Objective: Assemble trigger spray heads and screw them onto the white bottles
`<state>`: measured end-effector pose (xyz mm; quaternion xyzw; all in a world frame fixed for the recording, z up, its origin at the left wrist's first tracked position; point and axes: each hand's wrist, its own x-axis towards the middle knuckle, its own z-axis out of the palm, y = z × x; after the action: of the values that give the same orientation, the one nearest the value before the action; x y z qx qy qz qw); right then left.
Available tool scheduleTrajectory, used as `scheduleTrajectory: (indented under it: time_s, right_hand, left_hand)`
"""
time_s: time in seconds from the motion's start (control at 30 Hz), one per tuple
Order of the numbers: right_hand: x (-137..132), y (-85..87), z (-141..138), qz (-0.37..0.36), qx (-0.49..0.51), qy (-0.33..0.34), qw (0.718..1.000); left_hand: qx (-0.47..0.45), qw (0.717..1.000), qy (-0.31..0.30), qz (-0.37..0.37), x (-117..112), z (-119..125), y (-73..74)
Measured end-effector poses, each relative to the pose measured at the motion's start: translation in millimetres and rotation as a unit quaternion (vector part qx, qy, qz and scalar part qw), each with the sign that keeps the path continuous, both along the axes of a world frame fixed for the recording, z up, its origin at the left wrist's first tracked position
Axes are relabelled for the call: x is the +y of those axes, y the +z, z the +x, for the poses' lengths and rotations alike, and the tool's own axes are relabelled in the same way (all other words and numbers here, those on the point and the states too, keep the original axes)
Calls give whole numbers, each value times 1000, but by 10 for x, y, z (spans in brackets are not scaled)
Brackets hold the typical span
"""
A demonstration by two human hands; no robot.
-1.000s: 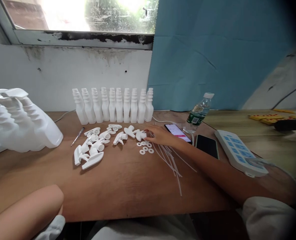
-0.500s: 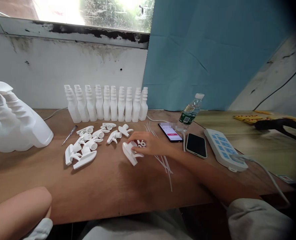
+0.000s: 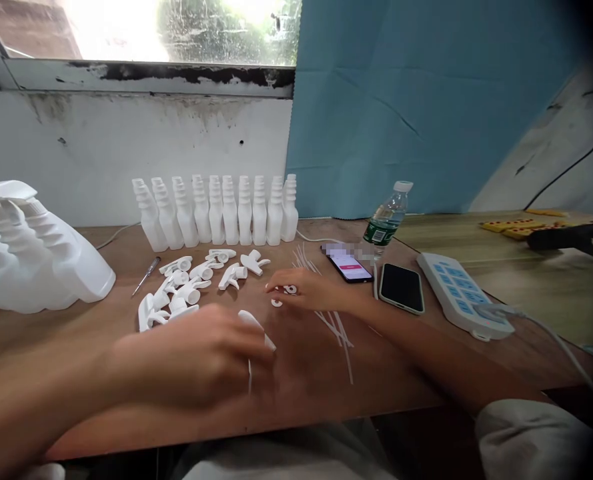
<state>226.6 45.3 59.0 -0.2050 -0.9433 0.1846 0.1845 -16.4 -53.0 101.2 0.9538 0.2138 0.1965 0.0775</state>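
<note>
My left hand [image 3: 196, 357] is close to the camera over the brown table [image 3: 296, 373], its fingers curled round a white trigger sprayer head [image 3: 259, 330] that sticks out past the fingertips. My right hand [image 3: 306, 290] lies palm down over the small white washer rings [image 3: 283, 297], fingers bent on them; whether it pinches one is hidden. A heap of white trigger heads [image 3: 191, 287] lies left of it. Thin white dip tubes [image 3: 333, 320] run under my right wrist. A row of white ribbed bottles [image 3: 221, 210] stands by the wall.
A bundle of big white bottles [image 3: 31, 250] lies at the far left. A small screwdriver [image 3: 146, 275], two phones [image 3: 349, 263] [image 3: 401, 287], a water bottle [image 3: 389, 217] and a power strip [image 3: 459, 293] sit around. A dark tool [image 3: 571, 237] moves at the far right.
My left hand has come up from the table's edge and taken the trigger head that my right hand had dragged closer. My right hand has gone back onto the washers.
</note>
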Motion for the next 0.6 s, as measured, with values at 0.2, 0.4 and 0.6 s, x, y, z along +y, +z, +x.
scheduleTrajectory:
  time_s: [0.2, 0.4, 0.6]
  right_hand:
    - [111, -235, 126, 92, -96, -1, 991]
    - [132, -300, 108, 77, -73, -6, 994]
    - [112, -324, 99, 98, -72, -23, 992]
  left_hand:
    - [93, 981, 4, -172, 426, -198, -189]
    - [103, 955, -17, -277, 384, -376, -403]
    - [10, 969, 11, -245, 384, -270, -544]
